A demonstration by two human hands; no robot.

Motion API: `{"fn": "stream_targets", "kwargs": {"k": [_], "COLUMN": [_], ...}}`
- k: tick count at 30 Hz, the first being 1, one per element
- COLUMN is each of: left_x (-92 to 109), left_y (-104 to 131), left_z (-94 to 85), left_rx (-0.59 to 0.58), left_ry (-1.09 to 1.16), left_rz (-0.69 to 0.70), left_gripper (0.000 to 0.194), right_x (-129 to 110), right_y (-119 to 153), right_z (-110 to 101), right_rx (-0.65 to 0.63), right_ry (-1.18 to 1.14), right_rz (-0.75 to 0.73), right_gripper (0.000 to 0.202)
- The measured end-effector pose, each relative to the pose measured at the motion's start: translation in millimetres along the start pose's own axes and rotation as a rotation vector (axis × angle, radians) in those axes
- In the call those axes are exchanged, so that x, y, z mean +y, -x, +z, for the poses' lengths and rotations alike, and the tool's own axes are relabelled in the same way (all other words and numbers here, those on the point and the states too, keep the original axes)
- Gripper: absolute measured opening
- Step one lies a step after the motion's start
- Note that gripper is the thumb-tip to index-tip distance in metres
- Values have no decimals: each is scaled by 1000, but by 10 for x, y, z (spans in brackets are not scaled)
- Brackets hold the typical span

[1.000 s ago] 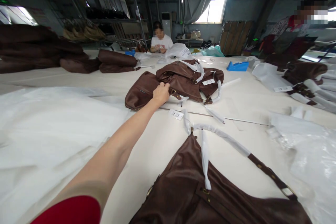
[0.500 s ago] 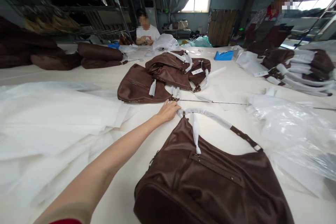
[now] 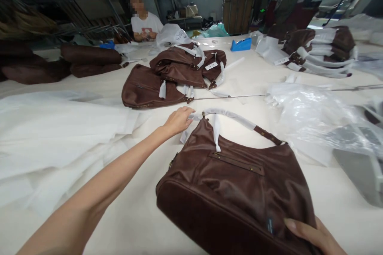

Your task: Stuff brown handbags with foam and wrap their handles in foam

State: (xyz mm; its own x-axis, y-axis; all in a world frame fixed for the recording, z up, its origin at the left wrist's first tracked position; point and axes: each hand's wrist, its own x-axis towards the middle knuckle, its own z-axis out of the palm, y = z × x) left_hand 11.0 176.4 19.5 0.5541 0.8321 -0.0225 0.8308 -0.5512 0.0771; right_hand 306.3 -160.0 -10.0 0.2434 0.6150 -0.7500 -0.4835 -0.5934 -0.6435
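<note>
A dark brown handbag [image 3: 239,191] lies on the white table in front of me, its strap [image 3: 233,116] partly wrapped in white material. At the bag's upper left corner, my left hand [image 3: 178,120] has its fingers closed on the end of the wrapped strap. A white tag hangs just below that hand. My right hand [image 3: 311,233] grips the lower right side of the bag, thumb on the front near a small dark label [image 3: 270,226]; its other fingers are hidden behind the bag.
More brown bags [image 3: 179,67] lie beyond my left hand, with others at far left and right. White sheets [image 3: 60,127] cover the left side. Clear plastic [image 3: 314,115] and a grey object [image 3: 359,167] are at right. A blue dispenser [image 3: 241,44] and two people are farther back.
My right hand has come into view, on the bag's lower right side. The bag's dark base shows more, and my left hand remains at the strap's end. The camera view has shifted.
</note>
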Motion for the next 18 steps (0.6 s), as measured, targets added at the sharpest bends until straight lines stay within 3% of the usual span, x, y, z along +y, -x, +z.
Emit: {"fn": "stream_targets", "kwargs": {"k": [4,9,14,18], "left_x": [430,973,1153,1203], "left_y": [163,54,-1,360], "left_z": [-15,214,199,97], "left_rx": [-13,-93,-74,-58], "left_ry": [65,127,244,369], "left_rz": [63,36,73,380], "left_gripper": [30,39,50,48], "right_x": [-12,37,33,32], "right_y": [26,-22,-81,-109], "right_z": [47,-27,-69,-30], "right_rx": [-16,-84,-191,-319], "right_ry": [-89,-126,-125,-202], "right_rz": [-5,-50,-94,-163], "right_gripper": [97,85,71,66]}}
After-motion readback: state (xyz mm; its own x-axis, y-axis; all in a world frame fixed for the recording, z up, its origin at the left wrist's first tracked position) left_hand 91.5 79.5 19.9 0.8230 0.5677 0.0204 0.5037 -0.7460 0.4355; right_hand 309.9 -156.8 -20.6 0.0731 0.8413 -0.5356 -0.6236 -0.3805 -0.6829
